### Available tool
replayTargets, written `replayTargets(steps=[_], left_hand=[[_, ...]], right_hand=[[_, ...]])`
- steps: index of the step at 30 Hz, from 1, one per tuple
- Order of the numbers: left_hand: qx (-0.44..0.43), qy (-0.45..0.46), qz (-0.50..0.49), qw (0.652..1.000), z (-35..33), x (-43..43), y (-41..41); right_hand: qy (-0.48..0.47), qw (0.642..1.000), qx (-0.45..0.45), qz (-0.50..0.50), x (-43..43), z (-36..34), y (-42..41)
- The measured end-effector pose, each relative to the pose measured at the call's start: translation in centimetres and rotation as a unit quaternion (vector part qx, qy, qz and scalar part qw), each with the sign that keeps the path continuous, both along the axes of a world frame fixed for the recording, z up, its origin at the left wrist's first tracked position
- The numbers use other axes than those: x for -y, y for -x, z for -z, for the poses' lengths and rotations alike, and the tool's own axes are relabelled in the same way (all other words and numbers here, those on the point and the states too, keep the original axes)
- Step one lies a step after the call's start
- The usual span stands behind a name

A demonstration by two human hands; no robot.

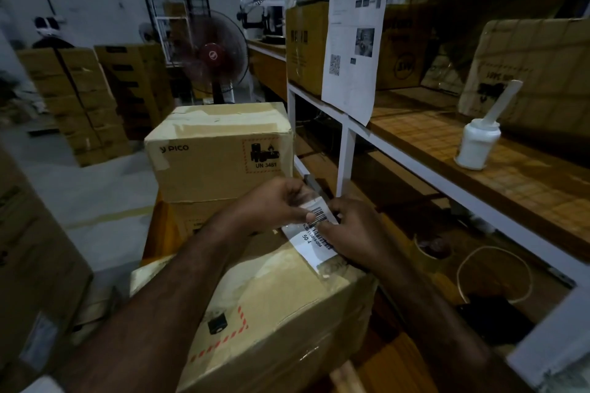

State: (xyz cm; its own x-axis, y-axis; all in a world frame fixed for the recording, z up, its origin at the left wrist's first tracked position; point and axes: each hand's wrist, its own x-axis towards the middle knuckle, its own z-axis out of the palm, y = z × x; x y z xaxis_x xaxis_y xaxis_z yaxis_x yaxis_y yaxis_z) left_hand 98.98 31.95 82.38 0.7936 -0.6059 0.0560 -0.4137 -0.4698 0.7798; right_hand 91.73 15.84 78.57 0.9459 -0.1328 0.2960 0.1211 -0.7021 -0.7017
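Both pinch label (pixel 310 240) on box (pixel 281 293): L hand (pixel 277 201) far end, R hand (pixel 355 230) side.

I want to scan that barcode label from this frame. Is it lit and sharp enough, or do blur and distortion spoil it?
Head view: dim overall, deep shadow at upper right; the barcode label is the brightest patch, its bars slightly soft, partly covered by the left hand and right hand; the wide-angle lens bows the white shelf frame, and the fan behind looks blurred.
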Motion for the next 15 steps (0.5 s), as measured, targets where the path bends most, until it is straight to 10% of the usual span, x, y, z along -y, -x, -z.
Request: replayTargets(steps=[15], left_hand=[[-0.047, -0.061, 0.002, 0.997, -1.2, -1.2, 0.8]], right_hand=[[-0.077, 0.997, -0.004, -0.027, 0.3, 0.2, 0.2]])
